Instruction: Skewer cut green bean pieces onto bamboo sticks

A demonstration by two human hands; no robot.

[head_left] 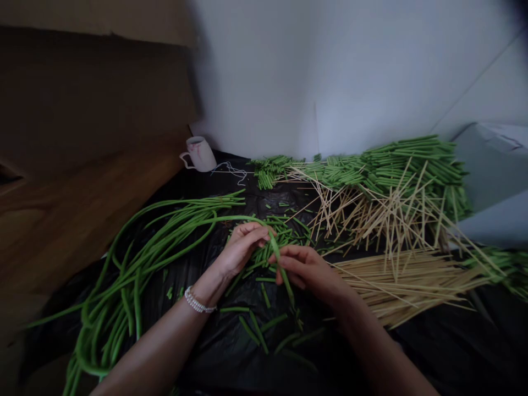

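A long green bean (286,279) runs through both hands at the middle, its tip hanging down over the black plastic sheet. My left hand (243,245), with a beaded bracelet at the wrist, pinches it from the upper left. Fingers of my right hand (303,269) close on the same bean a little lower. Short cut bean pieces (264,330) lie scattered beneath and behind the hands. To the left spreads a curved bunch of long whole beans (136,264).
Thin wooden sticks (408,280) lie at the right, with more crossed behind them. Skewered bean pieces (412,165) are piled along the white wall. A mug (201,154) and white string (235,171) stand at the back left, beside brown wood.
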